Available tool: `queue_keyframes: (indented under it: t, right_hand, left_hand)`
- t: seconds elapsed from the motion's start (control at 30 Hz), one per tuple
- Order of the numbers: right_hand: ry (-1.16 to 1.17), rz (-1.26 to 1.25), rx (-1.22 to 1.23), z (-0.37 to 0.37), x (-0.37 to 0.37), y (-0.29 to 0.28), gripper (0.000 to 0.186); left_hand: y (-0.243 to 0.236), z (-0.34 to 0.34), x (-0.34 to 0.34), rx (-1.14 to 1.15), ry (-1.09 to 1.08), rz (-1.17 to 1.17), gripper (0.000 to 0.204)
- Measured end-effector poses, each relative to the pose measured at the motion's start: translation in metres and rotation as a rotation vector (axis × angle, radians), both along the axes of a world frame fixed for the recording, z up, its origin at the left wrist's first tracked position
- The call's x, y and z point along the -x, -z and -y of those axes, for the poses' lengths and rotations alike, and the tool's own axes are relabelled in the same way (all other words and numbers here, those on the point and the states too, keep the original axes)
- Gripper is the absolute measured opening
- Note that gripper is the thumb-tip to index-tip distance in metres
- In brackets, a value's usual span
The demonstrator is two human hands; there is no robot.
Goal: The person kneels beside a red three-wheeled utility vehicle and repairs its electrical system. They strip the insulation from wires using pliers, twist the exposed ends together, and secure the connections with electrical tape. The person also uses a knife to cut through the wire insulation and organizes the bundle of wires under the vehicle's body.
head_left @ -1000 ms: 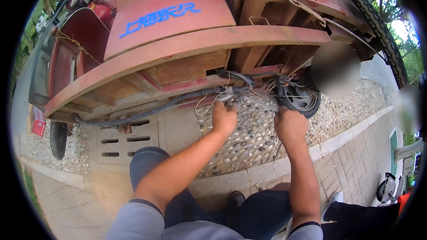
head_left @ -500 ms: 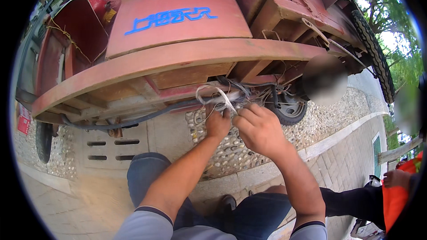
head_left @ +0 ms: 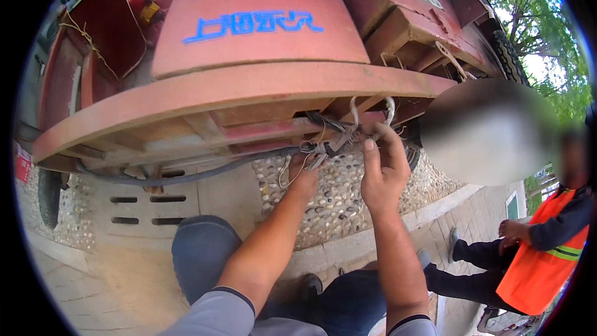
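Note:
A bundle of thin wires (head_left: pixel 320 149) hangs under the reddish metal vehicle body, with bare loose ends sticking out. My left hand (head_left: pixel 303 179) is closed on the bundle from below, its fingertips partly hidden by the wires. A pale, flexible strip (head_left: pixel 390 111) is wound about the bundle, and its ends curl up in front of the red beam. My right hand (head_left: pixel 385 171) pinches the strip between thumb and fingers, just right of the bundle. A thick grey cable (head_left: pixel 186 179) runs from the wires toward the left under the body.
The curved red beam (head_left: pixel 205 96) lies right above my hands. Below are a pebbled strip (head_left: pixel 329 211) and a slotted drain cover (head_left: pixel 149 208). A person in an orange vest (head_left: pixel 541 267) stands at the right, and a blurred patch covers someone closer by.
My right hand has moved right and turned, fingers now upward. The pale strip's loop is now two raised ends. The person in orange has come further into view.

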State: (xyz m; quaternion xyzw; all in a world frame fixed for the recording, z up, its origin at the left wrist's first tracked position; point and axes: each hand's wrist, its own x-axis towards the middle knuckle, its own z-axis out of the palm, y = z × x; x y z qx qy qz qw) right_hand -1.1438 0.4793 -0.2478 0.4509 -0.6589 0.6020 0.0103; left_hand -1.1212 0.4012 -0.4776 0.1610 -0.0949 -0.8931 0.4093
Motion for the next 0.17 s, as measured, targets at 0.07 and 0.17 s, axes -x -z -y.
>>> queue_keyframes:
  t: [0.07, 0.17]
  right_hand:
    - [0.026, -0.010, 0.001, -0.006, 0.003, 0.006, 0.030]
    - [0.039, -0.045, -0.009, -0.005, 0.008, 0.011, 0.030]
  left_hand:
    - [0.000, -0.001, -0.001, 0.033, -0.015, -0.065, 0.034]
    - [-0.005, 0.003, 0.004, 0.017, -0.043, -0.151, 0.050]
